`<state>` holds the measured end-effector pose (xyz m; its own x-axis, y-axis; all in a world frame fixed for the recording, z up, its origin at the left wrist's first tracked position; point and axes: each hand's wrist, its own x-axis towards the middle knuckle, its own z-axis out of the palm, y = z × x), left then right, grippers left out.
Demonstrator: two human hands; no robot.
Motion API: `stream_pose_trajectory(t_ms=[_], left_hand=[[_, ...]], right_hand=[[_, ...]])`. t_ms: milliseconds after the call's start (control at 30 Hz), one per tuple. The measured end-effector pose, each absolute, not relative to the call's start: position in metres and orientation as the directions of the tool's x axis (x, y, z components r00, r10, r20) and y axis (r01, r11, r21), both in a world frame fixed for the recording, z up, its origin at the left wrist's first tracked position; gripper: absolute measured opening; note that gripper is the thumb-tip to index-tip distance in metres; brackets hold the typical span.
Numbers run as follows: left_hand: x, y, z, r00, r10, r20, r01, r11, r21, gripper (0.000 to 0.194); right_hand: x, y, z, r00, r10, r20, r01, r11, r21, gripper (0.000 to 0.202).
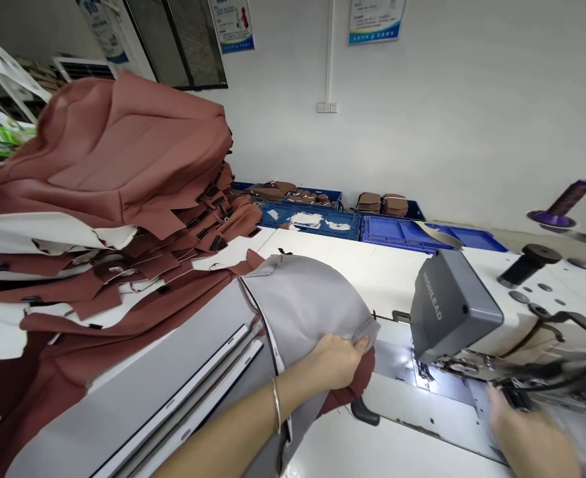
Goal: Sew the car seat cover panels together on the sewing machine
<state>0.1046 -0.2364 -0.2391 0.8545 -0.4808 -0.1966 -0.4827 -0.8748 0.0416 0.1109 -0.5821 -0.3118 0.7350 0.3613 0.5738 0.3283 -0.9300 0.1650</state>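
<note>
My left hand [340, 362], a bangle on its wrist, is closed on the edge of a seat cover [303, 299]. The cover's grey backing faces up, and its reddish-brown leather shows beneath the hand. White strips [183, 398] run along the grey backing on the near side. To the right stands a sewing machine [457, 312] with its lamp lit over the needle area. Blurred by motion, my right hand [532, 431] is beside the machine's right lower side, apart from the cover. Its fingers are too smeared to read.
A tall pile of reddish-brown seat covers [138, 153] rises at the left. Behind the white table [373, 265], blue crates [307, 219] stand along the wall, some with brown pieces. A purple thread cone [565, 202] stands at the far right.
</note>
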Motion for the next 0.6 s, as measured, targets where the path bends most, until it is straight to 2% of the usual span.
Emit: stream_pose_trajectory(t_ms=[33, 100, 200, 233, 300, 433, 533, 600], left_hand=[[0.105, -0.236, -0.240, 0.859, -0.477, -0.187, -0.477, -0.878, 0.048, 0.069], [0.104, -0.236, -0.241, 0.860, -0.479, -0.178, -0.476, -0.877, 0.061, 0.068], [0.103, -0.237, -0.241, 0.862, -0.480, -0.161, -0.478, -0.877, 0.056, 0.064], [0.103, -0.237, -0.241, 0.867, -0.476, -0.144, -0.475, -0.879, 0.050, 0.063], [0.103, -0.237, -0.238, 0.876, -0.469, -0.116, -0.468, -0.883, 0.039, 0.063], [0.105, -0.233, -0.226, 0.852, -0.497, -0.166, -0.505, -0.863, -0.005, 0.061], [0.103, -0.232, -0.216, 0.826, -0.513, -0.235, -0.539, -0.840, -0.064, 0.046], [0.099, -0.238, -0.215, 0.804, -0.511, -0.304, -0.548, -0.835, -0.048, 0.029]], right_hand=[[0.104, -0.569, -0.303, 0.730, 0.427, 0.534, 0.336, -0.904, 0.263, 0.028], [0.085, -0.535, -0.291, 0.679, 0.509, 0.530, 0.371, -0.860, 0.351, 0.028], [0.058, -0.467, -0.288, 0.424, 0.749, 0.508, 0.696, -0.629, 0.347, 0.042], [0.053, -0.444, -0.292, 0.374, 0.779, 0.503, 0.763, -0.567, 0.311, 0.046], [0.049, -0.402, -0.301, 0.389, 0.743, 0.545, 0.785, -0.577, 0.226, 0.045], [0.065, -0.358, -0.316, 0.443, 0.725, 0.527, 0.755, -0.619, 0.217, 0.034], [0.072, -0.354, -0.320, 0.443, 0.720, 0.535, 0.749, -0.625, 0.221, 0.035], [0.069, -0.360, -0.321, 0.432, 0.716, 0.549, 0.754, -0.621, 0.217, 0.036]])
